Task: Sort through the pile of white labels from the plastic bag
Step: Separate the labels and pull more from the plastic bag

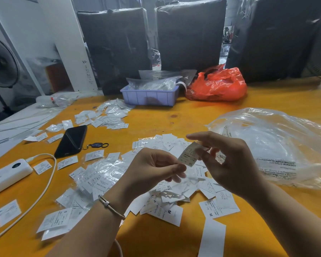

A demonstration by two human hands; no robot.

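Bare orange table (pixel 189 115) lies open between the pile of white labels (pixel 161 182) and the blue bin (pixel 149 97), a clear lane across the middle. To the right the crumpled clear plastic bag (pixel 271 145) blocks the way, with the red bag (pixel 219 84) behind it. On the left the phone (pixel 70 140), its key fob (pixel 96 145), the white power bank (pixel 7 175) and its cable (pixel 44 186) crowd the surface among scattered labels. Near the front edge, bare table shows between the forearms.
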